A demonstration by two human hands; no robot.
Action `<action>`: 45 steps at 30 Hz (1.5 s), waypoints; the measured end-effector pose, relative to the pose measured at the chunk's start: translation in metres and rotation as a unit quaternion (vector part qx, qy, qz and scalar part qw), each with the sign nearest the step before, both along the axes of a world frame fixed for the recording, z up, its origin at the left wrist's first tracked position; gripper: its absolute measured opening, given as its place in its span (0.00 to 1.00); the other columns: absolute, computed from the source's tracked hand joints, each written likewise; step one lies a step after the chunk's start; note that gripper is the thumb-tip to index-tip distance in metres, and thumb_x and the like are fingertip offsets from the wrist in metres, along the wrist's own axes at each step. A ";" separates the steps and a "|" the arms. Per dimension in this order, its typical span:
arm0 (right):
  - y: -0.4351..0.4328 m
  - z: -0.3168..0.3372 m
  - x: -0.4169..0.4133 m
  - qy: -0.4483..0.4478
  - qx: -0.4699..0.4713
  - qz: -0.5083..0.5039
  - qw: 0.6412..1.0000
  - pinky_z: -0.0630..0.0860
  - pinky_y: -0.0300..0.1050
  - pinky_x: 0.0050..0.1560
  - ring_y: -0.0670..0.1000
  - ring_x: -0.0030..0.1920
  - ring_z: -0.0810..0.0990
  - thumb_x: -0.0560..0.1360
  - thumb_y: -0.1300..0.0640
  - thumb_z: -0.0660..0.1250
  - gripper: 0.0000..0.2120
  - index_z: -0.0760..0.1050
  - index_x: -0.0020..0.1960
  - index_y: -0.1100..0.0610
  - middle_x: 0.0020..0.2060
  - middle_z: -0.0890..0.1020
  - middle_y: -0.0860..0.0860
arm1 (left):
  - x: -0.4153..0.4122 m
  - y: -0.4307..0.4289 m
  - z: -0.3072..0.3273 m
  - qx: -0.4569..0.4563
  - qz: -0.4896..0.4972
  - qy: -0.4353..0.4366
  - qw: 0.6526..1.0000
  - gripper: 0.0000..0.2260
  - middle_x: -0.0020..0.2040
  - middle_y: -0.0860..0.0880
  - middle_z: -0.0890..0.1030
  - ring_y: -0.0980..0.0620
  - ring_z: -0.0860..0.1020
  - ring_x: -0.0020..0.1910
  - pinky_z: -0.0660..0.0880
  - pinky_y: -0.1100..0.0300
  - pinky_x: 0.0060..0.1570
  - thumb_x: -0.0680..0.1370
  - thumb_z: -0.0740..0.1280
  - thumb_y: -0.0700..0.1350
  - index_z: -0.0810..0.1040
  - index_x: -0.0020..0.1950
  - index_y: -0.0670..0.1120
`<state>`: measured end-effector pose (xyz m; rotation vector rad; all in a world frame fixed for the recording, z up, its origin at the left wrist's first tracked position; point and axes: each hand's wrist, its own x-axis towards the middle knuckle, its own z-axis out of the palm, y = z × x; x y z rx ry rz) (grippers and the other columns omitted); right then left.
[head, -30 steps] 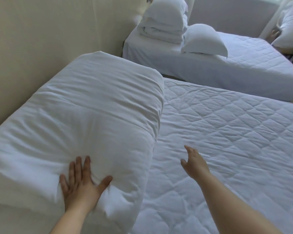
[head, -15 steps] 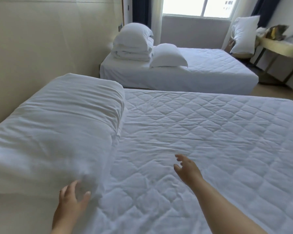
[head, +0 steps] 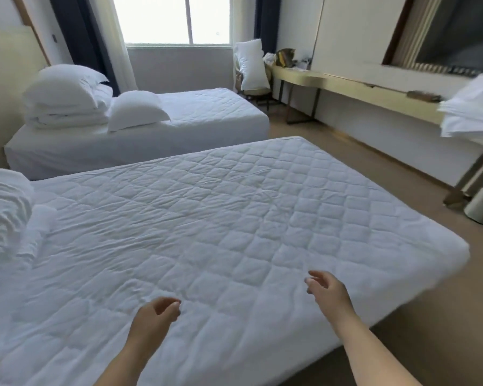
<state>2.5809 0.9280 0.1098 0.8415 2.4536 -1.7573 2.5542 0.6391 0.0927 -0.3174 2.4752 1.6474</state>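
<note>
**Both hands empty over the bare quilted bed**

Nothing is gripped at this moment. The left hand (head: 154,316), low in the centre of the frame, is held with fingers loosely curled over the quilted mattress pad (head: 221,218). The right hand (head: 328,291), at lower right, is likewise relaxed and empty, well apart from the other. Whether any fingertip brushes the cloth cannot be told.

The pad is spread across the near bed, filling the middle of the frame. It is creased towards the left and has no sheet over it. A folded duvet (head: 3,207) is bundled on it at the left edge. At the right edge a blurred white pile (head: 469,112), probably folded linen, is set on the long desk (head: 360,91).

The step in hand is judged to be a changeover: the bed is bare to its pad and waiting to be covered. A sheet would next have to be fetched, and both hands would be needed to spread it.
</note>
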 end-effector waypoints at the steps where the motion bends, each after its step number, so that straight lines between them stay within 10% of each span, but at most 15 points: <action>1: 0.018 0.001 0.012 0.003 -0.018 -0.025 1.000 0.68 0.43 0.50 0.51 0.50 0.74 0.78 0.61 0.59 0.12 0.71 0.61 0.60 0.50 0.75 0.54 | -0.003 0.025 0.002 0.004 -0.024 -0.004 1.000 0.09 0.27 0.52 0.78 0.50 0.76 0.34 0.68 0.65 0.34 0.75 0.66 0.35 0.77 0.35 0.44; 13: 0.203 -0.011 0.098 0.065 -0.093 -0.311 0.944 0.70 0.39 0.38 0.47 0.38 0.76 0.78 0.64 0.58 0.11 0.73 0.42 0.51 0.39 0.80 0.48 | -0.036 0.291 -0.002 0.043 -0.269 -0.046 0.961 0.09 0.34 0.47 0.79 0.53 0.76 0.35 0.68 0.65 0.35 0.78 0.62 0.36 0.77 0.41 0.46; 31: 0.524 0.026 0.078 0.144 -0.070 -0.556 0.816 0.70 0.38 0.40 0.45 0.38 0.73 0.78 0.63 0.59 0.10 0.73 0.41 0.52 0.38 0.77 0.47 | -0.117 0.673 0.012 0.078 -0.496 -0.040 0.864 0.12 0.34 0.49 0.79 0.52 0.77 0.37 0.71 0.68 0.37 0.77 0.62 0.34 0.76 0.38 0.48; 45: 0.818 0.003 0.064 0.109 -0.133 -0.472 0.865 0.70 0.39 0.38 0.47 0.36 0.74 0.78 0.63 0.58 0.11 0.73 0.41 0.53 0.38 0.78 0.49 | -0.099 0.949 0.003 0.079 -0.400 -0.072 0.910 0.11 0.36 0.49 0.80 0.53 0.78 0.39 0.72 0.63 0.45 0.77 0.61 0.35 0.78 0.40 0.48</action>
